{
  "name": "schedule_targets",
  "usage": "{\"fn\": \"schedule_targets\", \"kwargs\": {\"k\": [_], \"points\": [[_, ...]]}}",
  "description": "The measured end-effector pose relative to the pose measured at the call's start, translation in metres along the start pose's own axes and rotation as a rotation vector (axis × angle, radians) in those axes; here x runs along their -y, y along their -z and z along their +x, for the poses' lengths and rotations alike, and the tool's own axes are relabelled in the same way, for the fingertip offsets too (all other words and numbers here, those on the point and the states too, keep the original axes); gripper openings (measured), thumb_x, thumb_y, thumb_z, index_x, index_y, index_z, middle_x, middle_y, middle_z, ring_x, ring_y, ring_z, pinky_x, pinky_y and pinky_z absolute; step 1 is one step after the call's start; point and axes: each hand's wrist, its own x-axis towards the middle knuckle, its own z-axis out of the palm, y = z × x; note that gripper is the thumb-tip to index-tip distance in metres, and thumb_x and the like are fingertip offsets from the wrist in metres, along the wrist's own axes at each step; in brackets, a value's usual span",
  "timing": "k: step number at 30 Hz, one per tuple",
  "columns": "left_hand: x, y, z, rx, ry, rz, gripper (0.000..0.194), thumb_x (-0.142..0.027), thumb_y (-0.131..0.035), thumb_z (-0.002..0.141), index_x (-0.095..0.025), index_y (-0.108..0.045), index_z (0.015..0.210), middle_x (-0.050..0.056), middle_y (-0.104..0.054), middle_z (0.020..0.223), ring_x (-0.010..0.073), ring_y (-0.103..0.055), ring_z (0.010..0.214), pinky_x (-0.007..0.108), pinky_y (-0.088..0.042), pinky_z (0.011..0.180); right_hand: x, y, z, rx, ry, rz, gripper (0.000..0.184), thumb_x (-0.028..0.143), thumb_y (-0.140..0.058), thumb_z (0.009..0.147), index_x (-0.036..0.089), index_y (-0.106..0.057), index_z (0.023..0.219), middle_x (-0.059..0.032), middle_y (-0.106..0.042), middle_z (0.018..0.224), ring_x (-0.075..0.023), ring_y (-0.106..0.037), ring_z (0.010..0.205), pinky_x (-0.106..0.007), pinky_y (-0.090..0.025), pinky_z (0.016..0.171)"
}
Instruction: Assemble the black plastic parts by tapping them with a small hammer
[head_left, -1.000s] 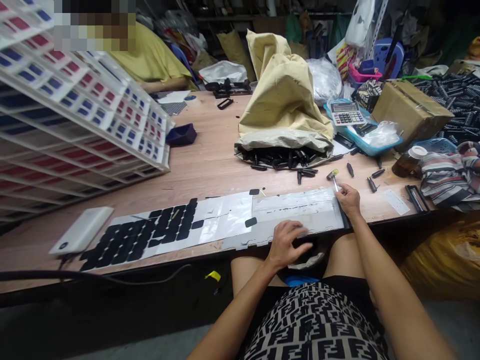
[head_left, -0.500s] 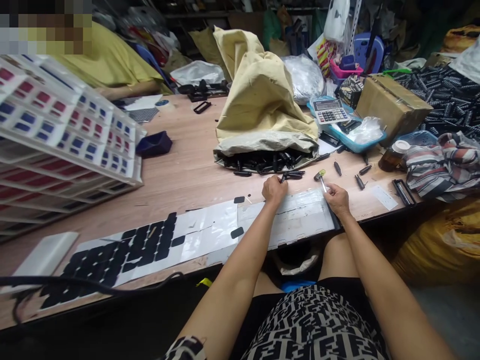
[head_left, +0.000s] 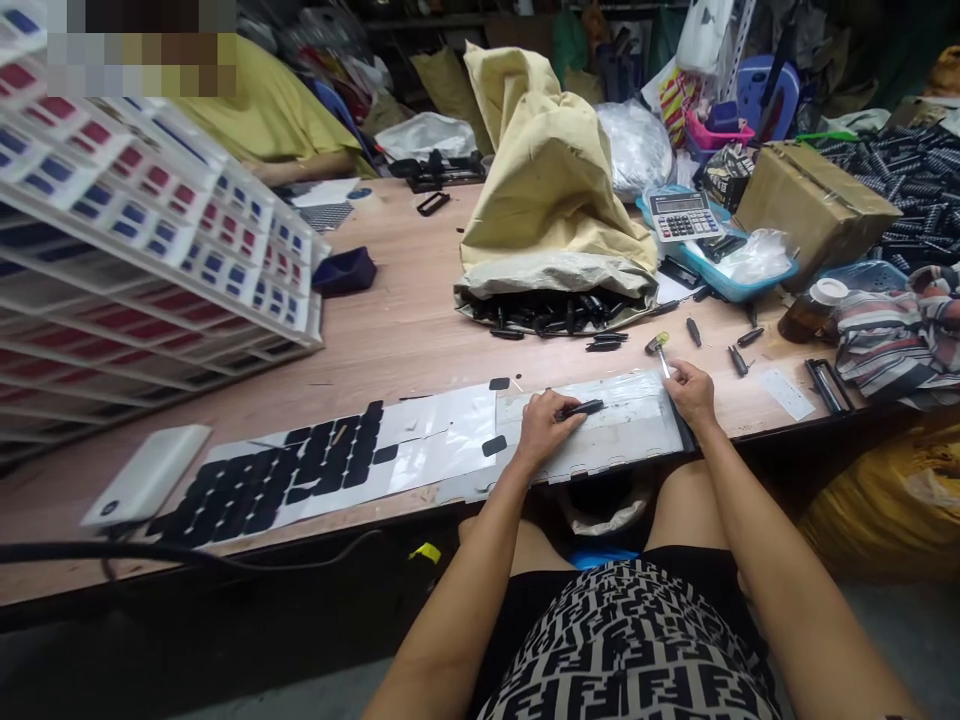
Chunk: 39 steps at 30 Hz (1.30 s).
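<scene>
My left hand (head_left: pixel 544 430) is closed on a slim black tapered piece (head_left: pixel 589 408), its thumb and fingers pinching one end. The piece lies low over the grey-white board (head_left: pixel 630 445) at the table's front edge. At the board's right end, my right hand (head_left: pixel 691 392) grips the pale handle of a small hammer (head_left: pixel 658 346) with a yellow-green head. Beyond the board, similar black pieces (head_left: pixel 606 342) lie together in front of a cream sack (head_left: pixel 555 200), whose open mouth shows many more. Several others, such as this black piece (head_left: pixel 694 331), lie loose to the right.
A white sheet with black pads (head_left: pixel 255 485) lies to the left, beside a white box-shaped device (head_left: pixel 146 475). A tall white rack (head_left: pixel 225 250) stands at far left, near a co-worker's yellow sleeve (head_left: pixel 300 110). A blue basket (head_left: pixel 750 285), calculator (head_left: pixel 682 216) and carton (head_left: pixel 817 210) sit at right.
My left hand reached forward to the loose pieces before the sack, took one, and came back over the board with it. My right hand kept hold of the hammer at the board's right end.
</scene>
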Motion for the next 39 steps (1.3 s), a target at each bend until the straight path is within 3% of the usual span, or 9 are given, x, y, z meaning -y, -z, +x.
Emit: {"fn": "schedule_targets", "kwargs": {"k": [8,14,19,27,35,39], "points": [[0.000,-0.002,0.006,-0.014,0.061,-0.046,0.018,-0.033,-0.075,0.081,-0.027,-0.075,0.098,0.002,-0.069,0.093,0.0235,-0.058,0.096,0.039,-0.043,0.090,0.019,0.005,-0.007,0.003,-0.003,-0.006,0.050,0.029,-0.057,0.066,0.013,-0.079,0.108,0.0022,-0.059,0.063,-0.0133,-0.052,0.059,-0.026,-0.047,0.067],[-0.004,-0.002,0.007,-0.032,0.114,-0.057,0.018,-0.032,-0.076,0.080,-0.028,-0.076,0.097,0.001,-0.067,0.089,0.0230,-0.060,0.096,0.038,-0.045,0.090,0.045,-0.003,-0.053,0.154,0.147,0.083,0.048,0.029,-0.060,0.072,0.015,-0.078,0.114,0.0011,-0.059,0.070,-0.0111,-0.049,0.057,-0.024,-0.044,0.057],[-0.007,0.000,0.008,-0.046,0.136,-0.081,0.017,-0.028,-0.075,0.080,-0.027,-0.075,0.097,0.001,-0.069,0.094,0.0222,-0.060,0.096,0.038,-0.045,0.092,0.054,-0.018,-0.079,0.264,0.222,0.072,0.044,0.026,-0.059,0.073,0.017,-0.078,0.113,0.0016,-0.058,0.068,-0.0111,-0.049,0.058,-0.023,-0.045,0.058],[-0.006,0.000,0.008,-0.050,0.130,-0.086,0.015,-0.028,-0.076,0.080,-0.026,-0.074,0.095,0.001,-0.070,0.095,0.0223,-0.060,0.097,0.038,-0.045,0.091,0.054,-0.027,-0.085,0.288,0.256,0.054,0.042,0.024,-0.058,0.076,0.016,-0.077,0.112,0.0021,-0.057,0.066,-0.0105,-0.048,0.055,-0.023,-0.047,0.058],[-0.004,-0.003,0.008,-0.039,0.125,-0.048,0.014,-0.031,-0.075,0.082,-0.028,-0.076,0.096,0.002,-0.069,0.098,0.0227,-0.060,0.100,0.038,-0.044,0.094,0.060,-0.033,-0.092,0.312,0.490,-0.104,0.044,0.019,-0.056,0.076,0.021,-0.076,0.115,-0.0028,-0.070,0.079,-0.0161,-0.059,0.067,-0.027,-0.051,0.072],[-0.003,-0.004,0.008,-0.045,0.124,-0.039,0.015,-0.031,-0.076,0.082,-0.029,-0.076,0.097,0.001,-0.069,0.097,0.0229,-0.059,0.100,0.039,-0.044,0.094,0.059,-0.032,-0.088,0.308,0.471,-0.129,0.043,0.019,-0.055,0.076,0.022,-0.076,0.113,-0.0023,-0.070,0.077,-0.0165,-0.060,0.068,-0.027,-0.051,0.071]]}}
